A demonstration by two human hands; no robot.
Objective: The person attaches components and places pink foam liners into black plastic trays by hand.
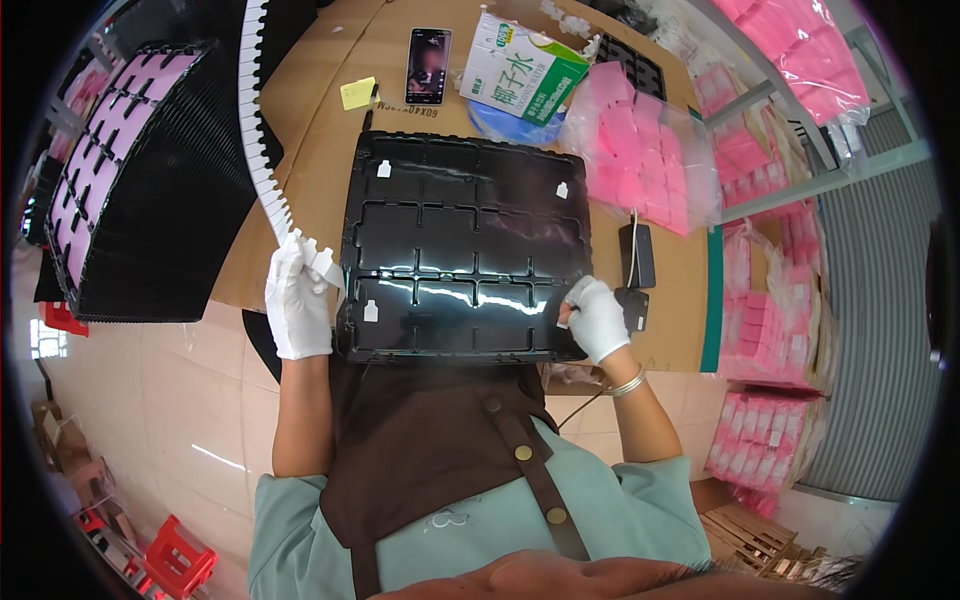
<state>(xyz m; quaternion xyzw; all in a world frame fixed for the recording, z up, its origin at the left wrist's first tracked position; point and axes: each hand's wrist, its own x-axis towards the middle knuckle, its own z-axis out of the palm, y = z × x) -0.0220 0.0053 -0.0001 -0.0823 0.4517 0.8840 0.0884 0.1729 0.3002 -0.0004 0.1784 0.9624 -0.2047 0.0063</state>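
Observation:
A black plastic blister tray (470, 245) lies on the cardboard-covered table in front of me. Small white bottle-shaped stickers (384, 169) sit near its two far corners and its near left corner. My left hand (300, 300), in a white glove, is closed on a long white strip of stickers (262, 160) beside the tray's left edge. The strip runs up and away from the hand. At the near right corner of the tray is my gloved right hand (598, 320), its fingers bent and bare tips showing. What those fingers hold, if anything, is hidden.
Tall stacks of black trays (150, 190) with pink pieces stand at left. A phone (428, 66), yellow sticky notes (358, 93), a green-white carton (522, 72) and bagged pink pieces (645, 150) lie beyond the tray. A dark box (636, 255) is at right; a red stool (180, 557) stands lower left.

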